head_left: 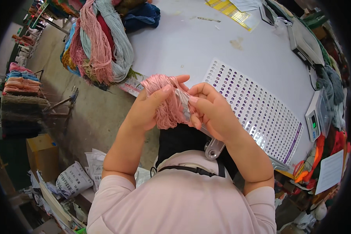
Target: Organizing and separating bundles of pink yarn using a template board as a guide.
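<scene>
A pink thread skein [169, 113] is draped over my left hand [143, 111]. My left thumb presses on the skein from the front, and the fingers pass behind it. Close on the right, my right hand [214, 109] has its thumb and index finger pinched on pale strands [182, 97] at the skein's side. Something clear and shiny shows between the two hands, but I cannot make out what it is. Both hands are held above the near edge of the table, in front of my body.
A white sheet with rows of round holes [257, 113] lies on the white table [175, 43]. Pink and pale blue hanks [101, 43] hang over its left corner. At right stand a digital scale [312, 121] and a grey device [306, 43]. A cardboard box [45, 156] sits lower left.
</scene>
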A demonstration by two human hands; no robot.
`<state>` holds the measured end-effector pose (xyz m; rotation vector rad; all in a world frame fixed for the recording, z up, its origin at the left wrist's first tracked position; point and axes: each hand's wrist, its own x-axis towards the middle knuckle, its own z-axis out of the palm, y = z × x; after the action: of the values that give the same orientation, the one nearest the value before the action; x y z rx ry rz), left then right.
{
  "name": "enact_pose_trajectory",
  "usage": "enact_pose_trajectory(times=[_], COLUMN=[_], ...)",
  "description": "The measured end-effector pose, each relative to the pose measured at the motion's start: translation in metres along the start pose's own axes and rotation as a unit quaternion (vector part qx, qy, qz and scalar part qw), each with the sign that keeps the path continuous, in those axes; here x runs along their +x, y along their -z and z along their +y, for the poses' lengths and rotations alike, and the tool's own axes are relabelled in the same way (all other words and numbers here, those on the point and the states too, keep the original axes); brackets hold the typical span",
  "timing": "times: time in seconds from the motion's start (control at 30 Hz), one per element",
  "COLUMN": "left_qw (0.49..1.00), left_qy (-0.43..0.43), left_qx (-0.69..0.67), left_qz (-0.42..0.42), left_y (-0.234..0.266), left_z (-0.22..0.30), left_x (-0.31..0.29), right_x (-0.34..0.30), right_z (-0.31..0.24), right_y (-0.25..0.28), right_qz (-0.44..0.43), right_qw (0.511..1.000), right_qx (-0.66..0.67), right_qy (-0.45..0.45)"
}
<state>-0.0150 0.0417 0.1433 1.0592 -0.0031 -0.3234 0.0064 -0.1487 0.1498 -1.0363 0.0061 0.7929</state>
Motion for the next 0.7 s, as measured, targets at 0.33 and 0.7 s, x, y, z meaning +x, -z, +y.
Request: enact_pose_trajectory(times=[0.33, 0.7], left_qw=[1.000, 0.995], left_qy=[-0.004, -0.028], left_qx=[0.017, 0.061], left_qz=[-0.010, 0.080], left_y=[0.002, -0.009], left_z=[0.002, -0.003], left_x=[0.004, 0.005], right_x=[-0.003, -0.008], right_z=[-0.001, 0.012], right_y=[0.003, 0.003], right_qz=[-0.008, 0.012], right_qw=[1.000, 0.999], right_qx=[0.010, 0.008], right_qy=[-0.003, 0.046])
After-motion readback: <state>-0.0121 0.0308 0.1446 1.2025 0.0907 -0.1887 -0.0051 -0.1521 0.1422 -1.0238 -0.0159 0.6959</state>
